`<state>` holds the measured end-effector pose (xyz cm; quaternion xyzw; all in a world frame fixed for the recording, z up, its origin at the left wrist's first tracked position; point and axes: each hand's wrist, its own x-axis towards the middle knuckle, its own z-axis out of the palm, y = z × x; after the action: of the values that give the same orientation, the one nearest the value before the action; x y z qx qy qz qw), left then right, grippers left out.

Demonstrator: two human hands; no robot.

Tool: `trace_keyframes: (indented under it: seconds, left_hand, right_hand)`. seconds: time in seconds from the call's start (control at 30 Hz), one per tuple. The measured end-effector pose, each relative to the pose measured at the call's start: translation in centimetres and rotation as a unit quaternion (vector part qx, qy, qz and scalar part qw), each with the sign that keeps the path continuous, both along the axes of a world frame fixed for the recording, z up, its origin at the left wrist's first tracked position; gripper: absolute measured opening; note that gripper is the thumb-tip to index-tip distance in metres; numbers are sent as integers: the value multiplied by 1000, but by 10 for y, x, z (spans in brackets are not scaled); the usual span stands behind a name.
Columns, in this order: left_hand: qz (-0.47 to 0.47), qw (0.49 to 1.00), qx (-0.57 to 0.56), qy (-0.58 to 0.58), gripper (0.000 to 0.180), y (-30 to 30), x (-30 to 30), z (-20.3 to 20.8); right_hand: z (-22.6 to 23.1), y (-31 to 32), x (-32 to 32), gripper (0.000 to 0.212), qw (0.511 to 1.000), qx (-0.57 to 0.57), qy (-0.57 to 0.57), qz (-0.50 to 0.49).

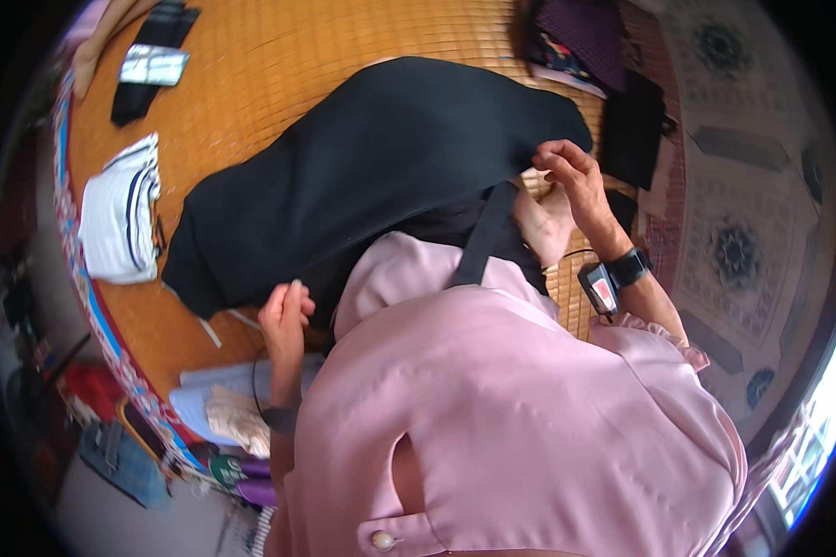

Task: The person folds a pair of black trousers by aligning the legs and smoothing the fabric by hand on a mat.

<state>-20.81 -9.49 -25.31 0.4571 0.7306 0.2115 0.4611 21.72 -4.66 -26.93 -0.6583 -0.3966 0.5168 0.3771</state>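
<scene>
Black garment [362, 176] sprawls across the woven mat [279, 56], long axis toward the mat's far-right edge; right hand [567, 167] pinches that far end, left hand [286, 316] seemingly closed on the near hem.

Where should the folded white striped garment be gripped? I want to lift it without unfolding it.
Judging by its pose, take the white striped garment at its thick folded edge, coming from the bare mat side; it lies flat and apart from the black garment.

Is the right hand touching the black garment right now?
Touching: the head view shows the right hand pinching the edge of the black garment.
</scene>
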Motion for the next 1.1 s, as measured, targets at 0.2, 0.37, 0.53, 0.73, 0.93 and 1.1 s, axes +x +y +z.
trace_keyframes:
  seconds: [0.2, 0.37, 0.53, 0.73, 0.93, 1.1]
  left_hand:
    - [214, 909, -173, -313, 40, -21, 27, -18]
    - [302, 764, -121, -556, 35, -15, -1, -50]
    - [357, 760, -111, -532, 39, -3, 22, -30]
    - [362, 677, -65, -638, 55, -10, 17, -35]
    - [421, 690, -103, -579, 68, -9, -17, -23]
    - [524, 657, 17, -541, 51, -22, -57, -7]
  right_hand:
    - [-57, -39, 61, 26, 950, -177, 149, -211]
    - [-101, -30, 70, 44, 862, -185, 346, -321]
    - [-116, -26, 87, 49, 858, -183, 365, -311]
    - [-100, 11, 60, 42, 827, -115, 403, -375]
    - [-87, 8, 51, 21, 883, -36, 319, -342]
    - [-17, 23, 65, 21, 852, 12, 455, -258]
